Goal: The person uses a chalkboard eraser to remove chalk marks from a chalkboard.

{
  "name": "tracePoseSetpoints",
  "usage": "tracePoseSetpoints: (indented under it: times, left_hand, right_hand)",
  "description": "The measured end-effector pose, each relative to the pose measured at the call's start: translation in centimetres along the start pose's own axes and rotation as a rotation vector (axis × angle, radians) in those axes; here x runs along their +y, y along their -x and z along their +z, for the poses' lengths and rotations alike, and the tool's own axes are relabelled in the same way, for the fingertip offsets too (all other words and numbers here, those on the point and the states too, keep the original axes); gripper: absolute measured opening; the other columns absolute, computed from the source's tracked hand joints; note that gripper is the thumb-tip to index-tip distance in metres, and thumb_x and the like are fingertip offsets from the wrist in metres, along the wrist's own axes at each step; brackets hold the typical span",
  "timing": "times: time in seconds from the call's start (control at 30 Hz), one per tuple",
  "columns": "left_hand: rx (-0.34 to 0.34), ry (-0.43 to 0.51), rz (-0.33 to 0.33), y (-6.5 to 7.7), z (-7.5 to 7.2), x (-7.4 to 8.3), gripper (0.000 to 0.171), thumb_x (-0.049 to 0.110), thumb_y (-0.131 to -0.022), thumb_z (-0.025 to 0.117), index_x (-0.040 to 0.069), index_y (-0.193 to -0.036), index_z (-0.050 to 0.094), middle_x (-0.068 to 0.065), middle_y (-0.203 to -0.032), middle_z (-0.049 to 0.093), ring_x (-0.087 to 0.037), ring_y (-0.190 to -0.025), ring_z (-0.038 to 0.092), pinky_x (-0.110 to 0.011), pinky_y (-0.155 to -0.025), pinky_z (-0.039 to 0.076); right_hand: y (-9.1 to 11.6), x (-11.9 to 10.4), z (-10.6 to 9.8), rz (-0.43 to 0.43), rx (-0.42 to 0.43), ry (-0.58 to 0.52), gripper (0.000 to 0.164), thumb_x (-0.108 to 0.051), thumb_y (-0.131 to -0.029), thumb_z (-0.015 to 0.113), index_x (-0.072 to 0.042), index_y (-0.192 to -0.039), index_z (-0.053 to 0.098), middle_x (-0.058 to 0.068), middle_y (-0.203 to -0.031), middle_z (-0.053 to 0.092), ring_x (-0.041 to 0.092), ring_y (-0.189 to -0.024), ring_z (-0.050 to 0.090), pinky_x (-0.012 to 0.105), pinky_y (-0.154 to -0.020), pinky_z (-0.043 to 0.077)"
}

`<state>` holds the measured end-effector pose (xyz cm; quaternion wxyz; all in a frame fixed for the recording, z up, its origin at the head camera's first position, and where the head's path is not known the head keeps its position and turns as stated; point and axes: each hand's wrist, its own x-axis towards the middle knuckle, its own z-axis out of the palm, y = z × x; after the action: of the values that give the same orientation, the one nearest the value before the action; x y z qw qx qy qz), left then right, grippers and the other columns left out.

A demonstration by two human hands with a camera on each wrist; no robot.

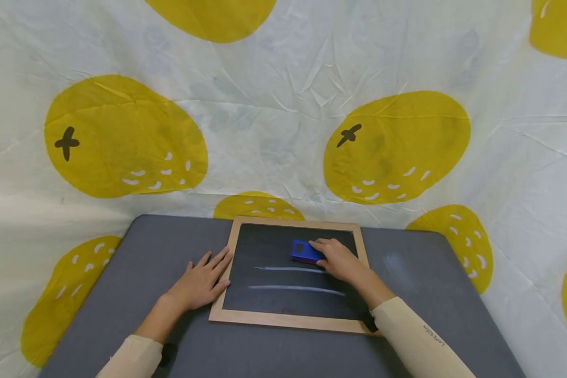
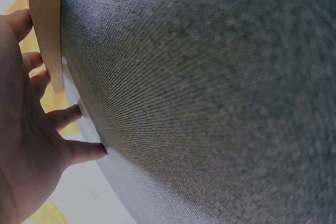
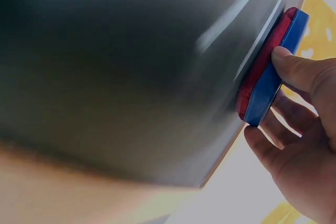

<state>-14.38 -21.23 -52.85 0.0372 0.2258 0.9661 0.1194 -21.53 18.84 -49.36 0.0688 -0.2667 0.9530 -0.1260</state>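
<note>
While the chalkboard serves as the landmark, everything below is placed against it, largest first.

Cloth: a white cloth (image 1: pixel 283 105) printed with big yellow fruit shapes rises behind the chalkboard and spreads to both sides of it.

Table: a grey table (image 1: pixel 430 315) lies under the chalkboard and shows around it on the left, right and near sides; a pale chalky smear sits on it just right of the chalkboard.

Chalkboard: the chalkboard (image 1: pixel 274 302) has a light wooden frame and a black face, and lies flat near the far edge of the table; two white chalk lines run across its middle, one beyond the other.

Right hand: the right hand (image 1: pixel 340 260) lies over the far right part of the chalkboard's face, fingers and thumb curled and clamped on the eraser; the right wrist view shows the thumb (image 3: pixel 294 69) on one edge and fingers under the other.

Left hand: the left hand (image 1: pixel 200 283) rests flat on the table against the chalkboard's left frame, fingers straight and slightly spread, holding nothing; its fingertips (image 2: pixel 23 22) touch the wooden frame.

Eraser: the blue eraser (image 1: pixel 304 252) with a red pad (image 3: pixel 257 74) sits pad-down on the chalkboard's face, just beyond the far chalk line.
</note>
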Motion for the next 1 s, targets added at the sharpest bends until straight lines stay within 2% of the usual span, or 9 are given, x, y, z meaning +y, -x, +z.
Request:
tracePoseSetpoints:
  times: [0.27, 0.5, 0.73, 1.0]
  left_hand:
    - [0.033, -0.007, 0.009, 0.1, 1.3, -0.4, 0.069, 0.054, -0.107, 0.046, 0.02, -0.165, 0.03, -0.002, -0.172, 0.027, -0.051, -0.148, 0.037, -0.084, -0.098, 0.035]
    - [0.032, -0.003, 0.007, 0.5, 0.5, 0.3, 0.068, 0.048, -0.106, 0.052, 0.016, -0.163, 0.035, -0.007, -0.17, 0.031, -0.054, -0.145, 0.039, -0.085, -0.096, 0.035]
    - [-0.012, -0.013, -0.015, 0.7, -0.1, 0.6, 0.069, 0.047, -0.107, 0.051, 0.016, -0.165, 0.03, -0.005, -0.171, 0.027, -0.053, -0.147, 0.036, -0.084, -0.099, 0.034]
    - [-0.015, -0.014, -0.004, 0.4, 0.0, 0.6, 0.07, 0.05, -0.107, 0.049, 0.017, -0.165, 0.029, -0.005, -0.172, 0.026, -0.053, -0.147, 0.037, -0.084, -0.098, 0.035]
  right_hand:
    - [3.0, 2.8, -0.4, -0.013, 0.043, 0.002, 0.056, -0.01, -0.093, 0.077, -0.001, -0.145, 0.059, 0.025, -0.142, 0.06, 0.045, -0.129, 0.058, 0.059, -0.108, 0.046]
    - [4.7, 4.6, -0.5, -0.013, 0.07, 0.013, 0.055, -0.009, -0.093, 0.077, 0.0, -0.144, 0.059, 0.027, -0.141, 0.06, 0.047, -0.128, 0.059, 0.061, -0.104, 0.049]
    - [5.3, 5.5, -0.6, -0.024, 0.059, 0.011, 0.056, -0.008, -0.093, 0.077, 0.001, -0.144, 0.058, 0.028, -0.14, 0.061, 0.048, -0.127, 0.059, 0.06, -0.103, 0.049]
    - [5.6, 5.8, -1.1, -0.018, 0.04, 0.02, 0.057, -0.011, -0.093, 0.077, 0.0, -0.146, 0.058, 0.029, -0.142, 0.059, 0.048, -0.129, 0.058, 0.061, -0.105, 0.047]
